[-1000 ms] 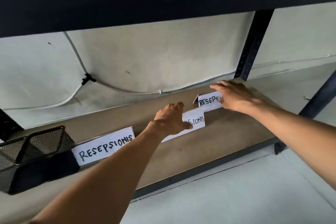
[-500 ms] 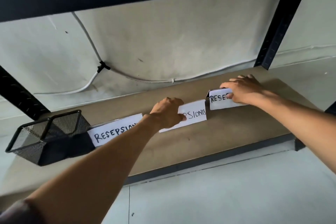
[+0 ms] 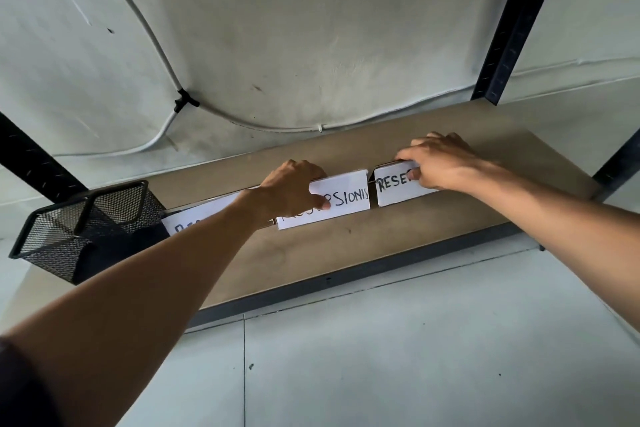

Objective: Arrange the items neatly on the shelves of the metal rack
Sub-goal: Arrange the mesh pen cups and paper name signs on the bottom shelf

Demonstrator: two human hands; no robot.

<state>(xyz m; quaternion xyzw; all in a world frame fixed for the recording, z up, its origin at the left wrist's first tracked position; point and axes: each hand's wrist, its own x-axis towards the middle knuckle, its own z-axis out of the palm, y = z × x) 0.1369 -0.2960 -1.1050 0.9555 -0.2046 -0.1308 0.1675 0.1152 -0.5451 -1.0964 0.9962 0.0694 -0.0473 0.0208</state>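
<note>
Three white lettered cards stand in a row on the rack's brown shelf point(image 3: 346, 253). Left hand point(image 3: 291, 191) grips the middle card point(image 3: 346, 199), thumb on its face; right hand point(image 3: 440, 163) pinches the right card point(image 3: 391, 187). Mesh basket point(image 3: 79, 229) sits beside the left card point(image 3: 194, 222).

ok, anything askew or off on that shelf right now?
Nothing stands out. Three signs stand in one row on the shelf: the left hand pinches the middle sign, the right hand grips the right sign, a narrow gap between them. The left sign is partly hidden. The mesh basket sits upright.
</note>
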